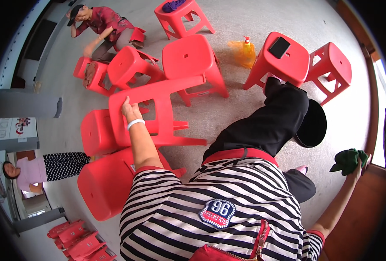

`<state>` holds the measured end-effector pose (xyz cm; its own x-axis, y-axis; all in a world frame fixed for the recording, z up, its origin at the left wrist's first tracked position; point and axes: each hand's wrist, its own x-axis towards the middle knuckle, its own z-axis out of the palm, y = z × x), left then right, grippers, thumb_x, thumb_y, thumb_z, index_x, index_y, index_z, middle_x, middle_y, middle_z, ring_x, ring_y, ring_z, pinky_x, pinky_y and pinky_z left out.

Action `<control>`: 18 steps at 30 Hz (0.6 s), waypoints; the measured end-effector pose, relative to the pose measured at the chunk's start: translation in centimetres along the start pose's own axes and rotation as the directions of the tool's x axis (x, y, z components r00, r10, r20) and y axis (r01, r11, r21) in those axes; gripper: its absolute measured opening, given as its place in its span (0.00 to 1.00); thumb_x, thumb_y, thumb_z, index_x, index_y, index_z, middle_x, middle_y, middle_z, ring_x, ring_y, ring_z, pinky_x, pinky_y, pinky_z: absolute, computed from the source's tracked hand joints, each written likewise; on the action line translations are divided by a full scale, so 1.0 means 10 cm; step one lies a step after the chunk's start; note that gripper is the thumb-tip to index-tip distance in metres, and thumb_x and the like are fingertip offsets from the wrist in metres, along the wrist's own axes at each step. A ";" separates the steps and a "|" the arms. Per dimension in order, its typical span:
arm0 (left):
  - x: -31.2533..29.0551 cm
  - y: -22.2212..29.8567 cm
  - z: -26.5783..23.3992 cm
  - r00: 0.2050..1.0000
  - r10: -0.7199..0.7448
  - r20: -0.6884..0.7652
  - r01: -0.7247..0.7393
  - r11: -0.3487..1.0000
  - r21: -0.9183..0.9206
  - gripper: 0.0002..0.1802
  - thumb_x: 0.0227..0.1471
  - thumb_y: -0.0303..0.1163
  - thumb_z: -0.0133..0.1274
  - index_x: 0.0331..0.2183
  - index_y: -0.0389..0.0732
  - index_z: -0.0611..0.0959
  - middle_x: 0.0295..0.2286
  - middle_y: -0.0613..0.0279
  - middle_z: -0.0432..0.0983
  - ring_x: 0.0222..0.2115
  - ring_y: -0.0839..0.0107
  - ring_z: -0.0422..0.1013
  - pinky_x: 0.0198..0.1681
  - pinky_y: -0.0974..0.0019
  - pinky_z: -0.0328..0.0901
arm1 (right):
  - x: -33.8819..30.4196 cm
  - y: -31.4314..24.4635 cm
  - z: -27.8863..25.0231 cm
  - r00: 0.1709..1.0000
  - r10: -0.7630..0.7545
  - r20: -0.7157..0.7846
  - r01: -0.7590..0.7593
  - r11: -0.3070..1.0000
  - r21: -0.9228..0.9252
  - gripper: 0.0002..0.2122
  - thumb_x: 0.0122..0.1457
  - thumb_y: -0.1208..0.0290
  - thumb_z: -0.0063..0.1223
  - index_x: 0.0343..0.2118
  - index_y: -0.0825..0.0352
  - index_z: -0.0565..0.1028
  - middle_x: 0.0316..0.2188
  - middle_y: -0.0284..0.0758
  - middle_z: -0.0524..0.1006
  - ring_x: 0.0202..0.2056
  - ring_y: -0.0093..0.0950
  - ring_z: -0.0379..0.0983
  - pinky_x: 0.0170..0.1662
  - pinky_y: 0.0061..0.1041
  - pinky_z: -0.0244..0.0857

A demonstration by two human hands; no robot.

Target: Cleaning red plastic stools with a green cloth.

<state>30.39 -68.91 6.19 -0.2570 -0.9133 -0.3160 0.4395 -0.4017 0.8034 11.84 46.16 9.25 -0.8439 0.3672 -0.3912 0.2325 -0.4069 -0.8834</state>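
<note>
My left hand (132, 111), with a white bangle at its wrist, grips a red plastic stool (167, 87). This stool is tipped on its side, its legs pointing right and its open side frame facing up. Just beyond and below it are another red stool (96, 132) and a larger-looking one (104, 187), partly covered by my arm and the held stool. Out to the far right, my right hand (361, 166) is closed on a bunched dark green cloth (347, 161), held away from the stools.
Red stools (188, 56) stand ahead; one (290, 61) carries a phone (279, 47). A yellow bag with a pump bottle (246, 52) sits on the floor. A black bucket (313, 126) is beside my leg. One person (108, 26) crouches at far left; another (32, 172) stands left.
</note>
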 end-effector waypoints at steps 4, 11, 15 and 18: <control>-0.46 -0.05 0.59 0.953 0.287 -0.098 -0.245 0.918 0.311 0.17 0.52 0.17 0.59 0.44 0.30 0.75 0.41 0.49 0.77 0.40 0.56 0.77 0.45 0.48 0.76 | -0.33 0.00 0.15 0.984 0.154 0.094 -0.165 0.978 0.125 0.18 0.61 0.65 0.57 0.52 0.67 0.74 0.45 0.41 0.79 0.46 0.37 0.77 0.51 0.36 0.74; -0.69 -0.25 0.19 0.971 0.192 0.146 -0.227 0.930 0.289 0.12 0.47 0.15 0.63 0.31 0.37 0.76 0.39 0.55 0.78 0.38 0.63 0.76 0.41 0.58 0.74 | -0.28 -0.08 0.13 0.999 -0.035 0.033 0.034 0.999 0.024 0.20 0.60 0.68 0.59 0.53 0.68 0.72 0.45 0.40 0.78 0.46 0.36 0.77 0.53 0.37 0.72; -0.68 -0.18 0.18 0.959 0.248 0.140 -0.273 0.939 0.207 0.14 0.46 0.18 0.65 0.28 0.40 0.74 0.36 0.58 0.78 0.34 0.67 0.75 0.35 0.61 0.71 | -0.19 -0.26 0.05 0.994 -0.044 0.099 0.044 0.999 0.005 0.20 0.60 0.67 0.59 0.54 0.67 0.72 0.47 0.41 0.78 0.48 0.36 0.76 0.54 0.36 0.71; -0.57 0.01 0.33 0.946 0.311 0.090 -0.322 0.930 0.178 0.13 0.47 0.15 0.63 0.36 0.35 0.80 0.40 0.56 0.78 0.38 0.64 0.76 0.41 0.58 0.73 | -0.09 -0.40 0.09 0.993 -0.066 0.102 0.067 0.998 -0.008 0.20 0.60 0.67 0.59 0.54 0.67 0.72 0.48 0.41 0.77 0.49 0.36 0.76 0.54 0.36 0.71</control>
<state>29.07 -63.54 9.70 -0.1838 -0.9830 -0.0039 0.3381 -0.0670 0.9387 11.20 46.70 13.37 -0.9024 0.3056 -0.3038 0.1793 -0.3748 -0.9096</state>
